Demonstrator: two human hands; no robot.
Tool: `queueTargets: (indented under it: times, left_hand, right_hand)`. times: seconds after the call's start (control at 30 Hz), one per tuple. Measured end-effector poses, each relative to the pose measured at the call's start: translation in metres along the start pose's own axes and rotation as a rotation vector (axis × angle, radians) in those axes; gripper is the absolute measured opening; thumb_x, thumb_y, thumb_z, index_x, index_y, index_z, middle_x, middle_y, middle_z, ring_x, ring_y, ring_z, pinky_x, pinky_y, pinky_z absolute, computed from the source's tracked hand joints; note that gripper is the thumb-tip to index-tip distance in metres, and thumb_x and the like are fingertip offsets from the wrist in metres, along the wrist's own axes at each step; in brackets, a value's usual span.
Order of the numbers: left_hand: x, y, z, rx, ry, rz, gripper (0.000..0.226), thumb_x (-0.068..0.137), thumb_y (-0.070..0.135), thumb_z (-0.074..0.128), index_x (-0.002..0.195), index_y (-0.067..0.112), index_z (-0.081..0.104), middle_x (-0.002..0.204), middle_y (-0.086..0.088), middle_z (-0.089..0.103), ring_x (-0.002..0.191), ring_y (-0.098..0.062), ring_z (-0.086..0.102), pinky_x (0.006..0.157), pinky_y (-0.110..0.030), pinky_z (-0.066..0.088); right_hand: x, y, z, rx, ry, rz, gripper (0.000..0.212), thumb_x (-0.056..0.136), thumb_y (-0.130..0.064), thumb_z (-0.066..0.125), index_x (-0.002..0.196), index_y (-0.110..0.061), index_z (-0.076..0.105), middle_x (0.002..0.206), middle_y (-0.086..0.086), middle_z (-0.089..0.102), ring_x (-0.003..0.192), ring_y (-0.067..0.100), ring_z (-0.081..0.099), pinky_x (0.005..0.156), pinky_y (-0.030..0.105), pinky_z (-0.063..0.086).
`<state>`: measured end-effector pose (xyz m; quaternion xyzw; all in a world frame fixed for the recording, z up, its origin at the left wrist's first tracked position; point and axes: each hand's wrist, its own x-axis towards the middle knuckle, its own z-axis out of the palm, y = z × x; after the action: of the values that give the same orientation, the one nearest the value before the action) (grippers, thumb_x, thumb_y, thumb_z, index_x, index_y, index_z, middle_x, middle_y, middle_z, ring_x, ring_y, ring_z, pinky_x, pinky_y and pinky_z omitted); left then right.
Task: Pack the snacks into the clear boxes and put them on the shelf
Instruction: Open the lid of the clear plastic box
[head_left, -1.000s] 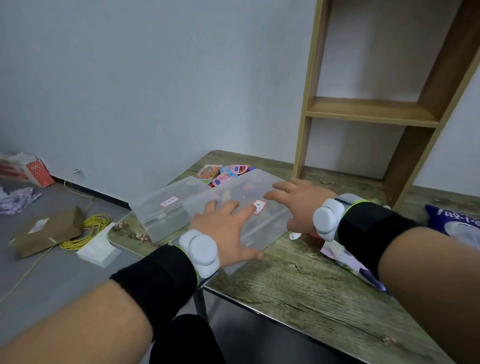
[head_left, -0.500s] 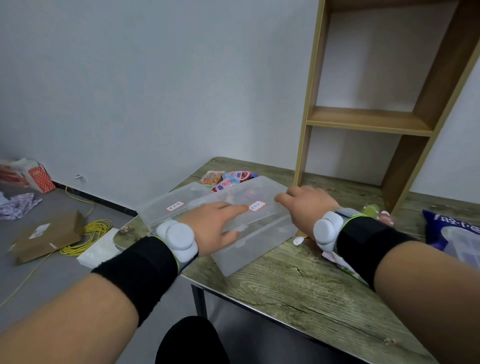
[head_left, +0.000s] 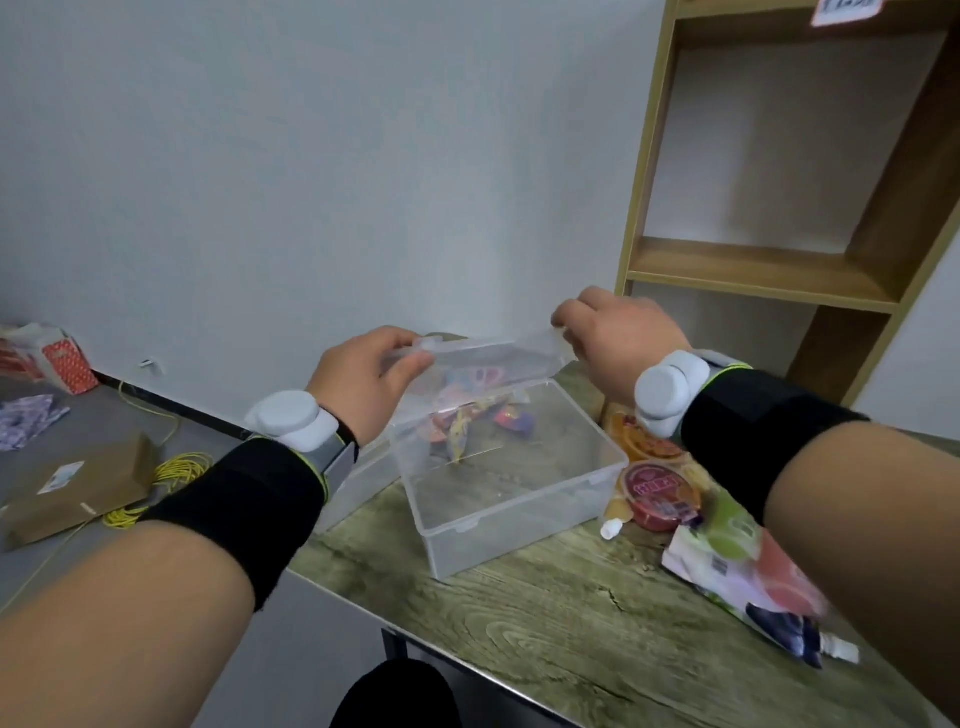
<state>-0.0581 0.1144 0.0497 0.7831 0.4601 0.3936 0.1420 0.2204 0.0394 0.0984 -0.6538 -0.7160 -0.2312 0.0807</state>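
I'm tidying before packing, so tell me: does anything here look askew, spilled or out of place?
Nothing spilled or broken. The open clear box sits skewed near the front edge of the table, while the left hand and right hand hold its lid. A yellow cable lies tangled on the floor.

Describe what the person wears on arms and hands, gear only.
The left hand and right hand are bare, no gloves. Each wrist carries a pale grey rounded module: left module, right module. Behind each sits a wide black band with yellow-green edge trim: left band, right band. No cables or markings show.
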Motion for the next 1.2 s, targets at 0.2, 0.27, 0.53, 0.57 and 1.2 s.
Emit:
queueTargets:
  times: [0.2, 0.27, 0.53, 0.57, 1.2]
  left_hand:
    - [0.040, -0.010, 0.016, -0.216, 0.129, -0.237, 0.044, 0.076, 0.063, 0.049, 0.106, 0.033, 0.061, 0.094, 0.007, 0.072, 0.091, -0.020, 0.068, 0.087, -0.044, 0.054]
    - [0.054, -0.016, 0.025, -0.252, 0.156, -0.289, 0.034, 0.080, 0.058, 0.049, 0.100, 0.032, 0.059, 0.088, 0.009, 0.072, 0.087, -0.017, 0.070, 0.086, -0.045, 0.055]
    - [0.087, -0.038, 0.053, -0.190, 0.193, -0.450, 0.026, 0.093, 0.029, 0.048, 0.118, 0.024, 0.048, 0.099, -0.003, 0.071, 0.091, -0.024, 0.070, 0.086, -0.047, 0.054]
    - [0.089, -0.040, 0.055, -0.161, 0.181, -0.464, 0.032, 0.093, 0.028, 0.048, 0.124, 0.021, 0.047, 0.102, -0.004, 0.070, 0.095, -0.027, 0.068, 0.088, -0.048, 0.053]
    - [0.037, 0.093, 0.120, 0.083, -0.154, 0.152, 0.071, 0.076, 0.062, 0.053, 0.134, 0.022, 0.050, 0.119, 0.001, 0.064, 0.113, -0.024, 0.057, 0.098, -0.042, 0.046]
  right_hand:
    - [0.043, 0.019, 0.009, 0.427, 0.089, 0.200, 0.034, 0.099, -0.030, 0.050, 0.132, -0.021, 0.052, 0.119, 0.005, 0.059, 0.106, 0.026, 0.057, 0.090, 0.039, 0.048]
    - [0.056, 0.026, 0.021, 0.535, 0.067, 0.295, 0.036, 0.098, -0.034, 0.052, 0.132, -0.022, 0.051, 0.120, 0.003, 0.060, 0.109, 0.023, 0.057, 0.088, 0.033, 0.046]
    - [0.089, 0.034, 0.082, 0.678, -0.159, 0.607, 0.065, 0.095, -0.032, 0.055, 0.150, -0.024, 0.023, 0.114, 0.007, 0.066, 0.096, 0.031, 0.064, 0.081, 0.035, 0.051]
    - [0.088, 0.033, 0.090, 0.653, -0.217, 0.609, 0.067, 0.094, -0.033, 0.055, 0.151, -0.023, 0.021, 0.108, 0.008, 0.068, 0.093, 0.031, 0.065, 0.082, 0.038, 0.054]
    - [-0.034, 0.115, 0.059, 0.454, -0.219, 0.574, 0.041, 0.093, -0.031, 0.053, 0.134, -0.029, 0.053, 0.122, 0.001, 0.065, 0.103, 0.025, 0.063, 0.087, 0.031, 0.050]
